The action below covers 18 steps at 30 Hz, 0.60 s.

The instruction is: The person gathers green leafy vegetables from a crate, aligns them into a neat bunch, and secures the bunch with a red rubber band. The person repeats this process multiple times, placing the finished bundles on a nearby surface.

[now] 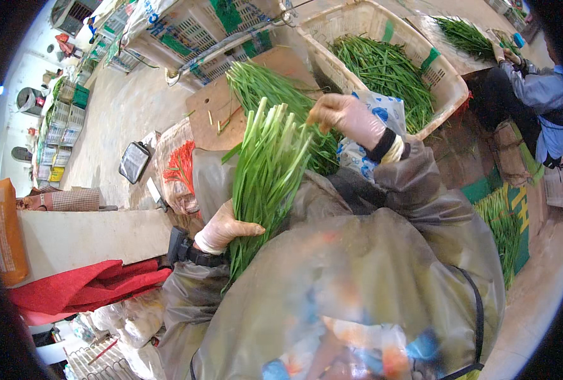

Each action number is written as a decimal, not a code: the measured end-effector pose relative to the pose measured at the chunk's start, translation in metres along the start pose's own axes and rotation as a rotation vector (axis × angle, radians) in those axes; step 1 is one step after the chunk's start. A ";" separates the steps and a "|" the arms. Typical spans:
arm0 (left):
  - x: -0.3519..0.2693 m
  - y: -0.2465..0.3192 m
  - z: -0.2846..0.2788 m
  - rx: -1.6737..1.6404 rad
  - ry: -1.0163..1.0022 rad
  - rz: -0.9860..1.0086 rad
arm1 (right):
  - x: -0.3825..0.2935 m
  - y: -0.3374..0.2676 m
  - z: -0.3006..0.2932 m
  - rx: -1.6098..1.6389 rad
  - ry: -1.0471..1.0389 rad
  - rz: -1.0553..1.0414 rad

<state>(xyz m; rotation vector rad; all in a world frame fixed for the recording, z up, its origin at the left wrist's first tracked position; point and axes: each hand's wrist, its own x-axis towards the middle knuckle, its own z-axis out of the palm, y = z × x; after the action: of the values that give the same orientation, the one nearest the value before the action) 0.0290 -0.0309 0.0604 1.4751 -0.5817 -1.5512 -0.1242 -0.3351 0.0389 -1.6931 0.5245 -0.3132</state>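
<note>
My left hand [229, 228], in a thin pale glove, grips a bunch of green garlic chives [267, 171] around its leafy lower part. The bunch stands up over my lap with its pale cut stem ends at the top. Beside those stem ends is my gloved right hand [350, 118], its fingers curled together. Whether a stalk is pinched between the fingertips cannot be made out. More loose chives [267, 88] lie behind the bunch on a brown wooden board [215, 104], partly hidden by the bunch.
A white plastic crate [326, 57] holds more chives. Left of the board lie red ties [181, 164], a knife [155, 192] and a black-edged pouch [134, 161]. Stacked crates [181, 38] stand ahead. Another person [538, 90] handles chives at the right. Tied chives [497, 228] lie nearby.
</note>
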 end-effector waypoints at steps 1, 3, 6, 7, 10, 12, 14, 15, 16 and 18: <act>0.003 -0.001 0.002 0.001 -0.026 0.016 | -0.004 0.000 0.003 -0.081 -0.126 -0.044; 0.010 -0.001 0.007 0.019 -0.059 0.029 | -0.006 0.003 0.020 -0.086 -0.227 0.025; 0.013 -0.001 0.011 0.054 -0.107 0.039 | -0.004 0.016 0.033 0.253 -0.343 0.146; 0.012 -0.001 0.011 0.048 -0.109 0.046 | -0.005 0.021 0.033 0.268 -0.359 0.141; 0.007 -0.001 0.008 0.037 -0.094 0.035 | -0.006 0.031 0.025 0.177 -0.302 0.123; 0.005 -0.004 0.006 0.031 -0.115 0.021 | -0.007 0.034 0.013 0.218 -0.231 0.068; 0.005 -0.007 0.004 0.021 -0.134 0.075 | 0.002 0.037 -0.012 0.158 0.037 -0.088; 0.003 -0.009 0.004 0.094 -0.098 0.112 | 0.010 0.039 -0.025 0.199 0.176 -0.107; 0.002 -0.009 0.003 0.249 -0.023 0.136 | 0.016 0.043 -0.042 -0.044 0.363 -0.053; -0.004 -0.005 0.000 0.621 0.121 0.097 | 0.027 0.056 -0.070 -0.857 0.550 0.006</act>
<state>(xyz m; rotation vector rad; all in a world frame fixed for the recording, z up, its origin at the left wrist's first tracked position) 0.0272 -0.0246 0.0586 1.9447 -1.1123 -1.2469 -0.1439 -0.4154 -0.0051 -2.4341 1.1894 -0.6149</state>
